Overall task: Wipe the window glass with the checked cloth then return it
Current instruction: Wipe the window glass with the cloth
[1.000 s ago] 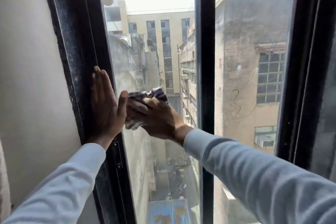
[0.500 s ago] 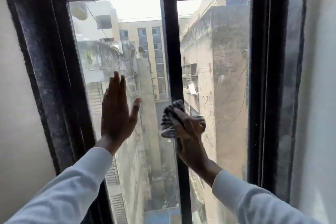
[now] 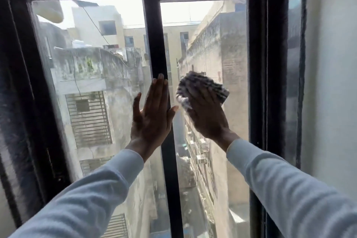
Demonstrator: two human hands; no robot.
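Checked cloth (image 3: 202, 88) bunched under right hand (image 3: 207, 117), long axis sloping down-right.

Bunched checked cloth (image 3: 202, 88) pressed flat against right window glass (image 3: 231, 54).

Both hands raised, left (image 3: 152, 110) flat and spread, right (image 3: 206, 116) pressing forward.

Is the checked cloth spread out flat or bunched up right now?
Bunched up. The checked cloth sits as a crumpled wad under the right hand, pressed against the right pane.
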